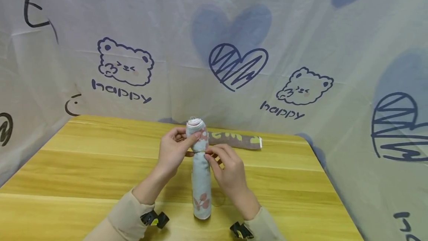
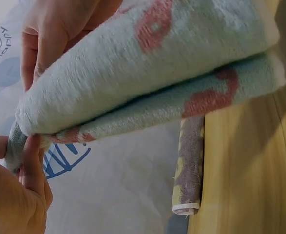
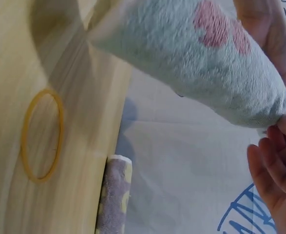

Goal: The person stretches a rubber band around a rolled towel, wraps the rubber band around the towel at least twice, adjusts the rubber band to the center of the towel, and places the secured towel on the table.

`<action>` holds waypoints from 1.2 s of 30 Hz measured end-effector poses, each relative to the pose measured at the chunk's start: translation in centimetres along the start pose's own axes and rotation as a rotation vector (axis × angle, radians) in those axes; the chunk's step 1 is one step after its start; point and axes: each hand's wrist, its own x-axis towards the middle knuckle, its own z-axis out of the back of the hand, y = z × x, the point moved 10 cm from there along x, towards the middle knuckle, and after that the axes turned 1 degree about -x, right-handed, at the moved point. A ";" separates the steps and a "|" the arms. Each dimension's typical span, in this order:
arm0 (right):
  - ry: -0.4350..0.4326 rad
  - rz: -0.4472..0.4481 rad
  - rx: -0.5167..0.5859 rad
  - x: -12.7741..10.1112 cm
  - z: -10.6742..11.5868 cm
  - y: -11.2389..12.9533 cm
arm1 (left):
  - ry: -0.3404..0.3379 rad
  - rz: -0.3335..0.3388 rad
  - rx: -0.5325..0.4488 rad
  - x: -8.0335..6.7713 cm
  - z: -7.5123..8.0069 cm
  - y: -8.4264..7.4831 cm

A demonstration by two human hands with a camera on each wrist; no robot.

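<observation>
A pale blue towel (image 1: 201,181) with red-pink patterns is rolled into a long cylinder and squeezed narrow above its middle. My left hand (image 1: 172,151) grips the upper part, its thumb across the front. At the narrowed waist my right hand (image 1: 230,170) pinches at the right side with thumb and fingers. A thin line crosses that waist in the head view; the fingers partly hide it. In the right wrist view, a yellow rubber band (image 3: 42,136) lies on the table, apart from both hands.
Behind the pale towel a grey-brown rolled towel (image 1: 237,140) with yellow patterns lies near the back edge of the wooden table (image 1: 133,137). A pale cloth (image 1: 180,47) printed with hearts and bears hangs behind and along the sides.
</observation>
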 end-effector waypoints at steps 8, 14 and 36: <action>0.143 0.061 -0.105 -0.2 -2.1 1.1 | 0.007 -0.014 0.004 0.2 0.2 0.6; 0.222 0.210 0.042 -0.5 -3.1 2.5 | -0.019 -0.025 0.024 0.7 1.4 0.2; -0.034 -0.352 0.312 -1.6 -1.6 -2.8 | 0.144 -0.058 -0.052 0.2 -1.4 -0.2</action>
